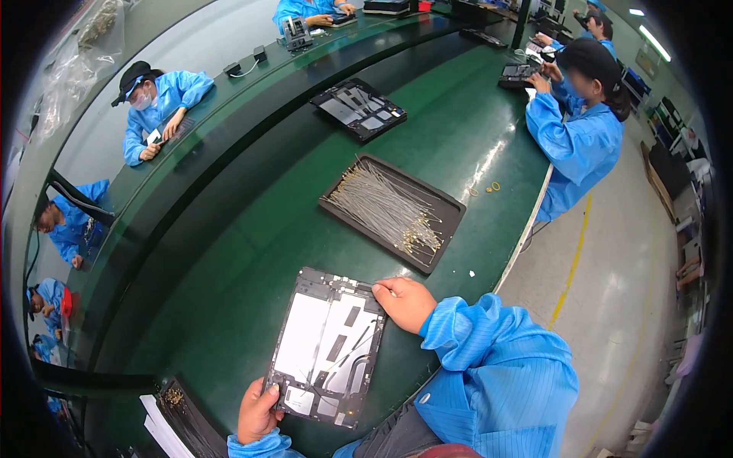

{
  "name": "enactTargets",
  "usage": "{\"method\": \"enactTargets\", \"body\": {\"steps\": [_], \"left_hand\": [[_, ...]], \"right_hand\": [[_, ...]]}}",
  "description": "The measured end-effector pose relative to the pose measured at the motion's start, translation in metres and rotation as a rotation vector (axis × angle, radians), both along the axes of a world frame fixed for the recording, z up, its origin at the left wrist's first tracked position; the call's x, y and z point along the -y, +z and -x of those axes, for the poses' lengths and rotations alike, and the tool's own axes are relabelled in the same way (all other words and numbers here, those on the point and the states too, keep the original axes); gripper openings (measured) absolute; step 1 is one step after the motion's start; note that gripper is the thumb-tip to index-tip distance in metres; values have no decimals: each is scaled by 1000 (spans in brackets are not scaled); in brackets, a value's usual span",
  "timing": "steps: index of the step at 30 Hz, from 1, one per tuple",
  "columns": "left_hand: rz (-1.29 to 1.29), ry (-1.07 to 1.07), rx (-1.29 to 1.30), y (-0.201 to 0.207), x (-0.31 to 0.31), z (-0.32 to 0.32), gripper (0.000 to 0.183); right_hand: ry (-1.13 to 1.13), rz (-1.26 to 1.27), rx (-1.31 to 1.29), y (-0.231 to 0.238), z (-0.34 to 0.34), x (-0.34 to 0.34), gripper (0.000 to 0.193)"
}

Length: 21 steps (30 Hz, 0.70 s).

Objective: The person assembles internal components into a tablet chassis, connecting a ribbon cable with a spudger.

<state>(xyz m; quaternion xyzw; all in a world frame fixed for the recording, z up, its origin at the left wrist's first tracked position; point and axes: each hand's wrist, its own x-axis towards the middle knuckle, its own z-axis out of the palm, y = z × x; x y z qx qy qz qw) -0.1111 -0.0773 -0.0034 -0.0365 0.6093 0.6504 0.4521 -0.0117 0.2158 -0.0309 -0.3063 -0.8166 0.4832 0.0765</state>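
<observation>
An opened tablet [328, 347], its inside facing up with white battery panels, black strips and a circuit board along the far edge, lies tilted before me over the green bench. My left hand [258, 412] grips its near left edge, thumb on top. At the far right corner, my right hand [406, 304] is closed on the tablet's edge. Beyond it sits a dark tray [447, 233] filled with thin grey cables [385, 202] that have gold-coloured ends. The undersides of both hands' grips are hidden by the tablet.
Another opened tablet [359, 109] lies farther up the dark conveyor strip's edge. Yellow rings [494, 186] rest near the bench's right edge. A second box of cables [183, 412] stands at the lower left. Co-workers in blue [580, 130] sit along both sides.
</observation>
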Motion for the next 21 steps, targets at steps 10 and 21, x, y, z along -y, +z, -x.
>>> {"method": "enactTargets", "body": {"steps": [10,21], "left_hand": [[-12,30,-40,-14,2,2,28],[70,44,-98,-16,3,2,36]], "right_hand": [[-15,-38,-5,-5,-2,2,35],[-24,-229,-79,-2,-26,2,34]]}}
